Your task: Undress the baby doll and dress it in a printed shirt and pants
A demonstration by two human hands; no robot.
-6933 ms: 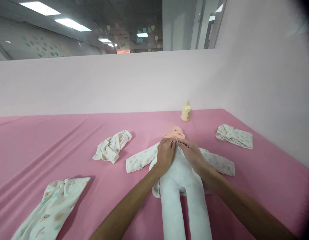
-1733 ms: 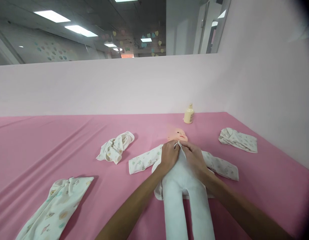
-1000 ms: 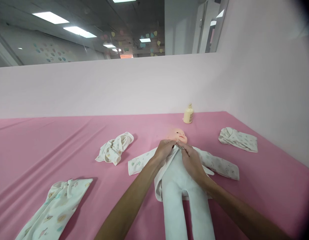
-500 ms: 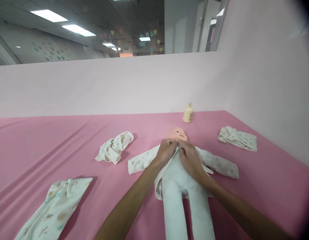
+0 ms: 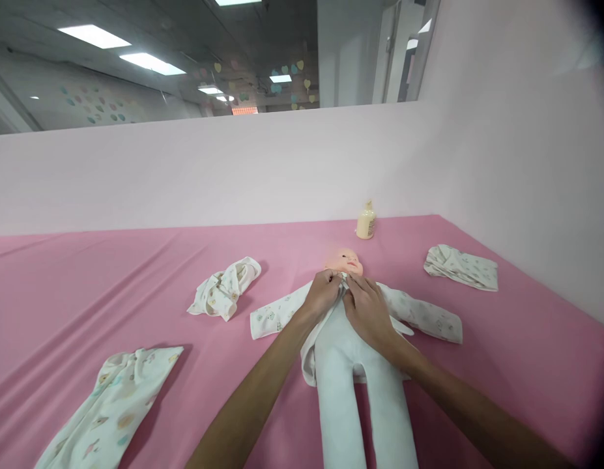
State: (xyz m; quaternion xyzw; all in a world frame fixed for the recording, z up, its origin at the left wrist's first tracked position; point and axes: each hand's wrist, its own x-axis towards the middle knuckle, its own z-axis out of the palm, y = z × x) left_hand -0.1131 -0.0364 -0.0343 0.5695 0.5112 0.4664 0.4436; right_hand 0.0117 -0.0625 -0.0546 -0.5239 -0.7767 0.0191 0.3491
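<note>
A baby doll (image 5: 337, 355) with a white cloth body lies on its back, its head away from me and its legs towards me. Its arms are spread inside the sleeves of a white printed baby shirt (image 5: 281, 312), whose front hangs apart over the belly. At the neck, my left hand (image 5: 324, 292) pinches the shirt's edge. Close beside it my right hand (image 5: 369, 309) is also closed on the shirt's collar, fingertips nearly touching the left ones. The fastening between the fingers is too small to make out.
A pink sheet (image 5: 223, 378) covers the surface. Left lie a crumpled printed cloth (image 5: 224, 290) and folded printed baby pants (image 5: 113, 407). Another folded printed garment (image 5: 460, 267) lies right. A cream pump bottle (image 5: 365, 223) stands near the back wall (image 5: 184, 172).
Both hands stay at the doll's collar, with only small finger shifts. The right hand's fingers lie a little flatter over the shirt. The view has turned slightly.
</note>
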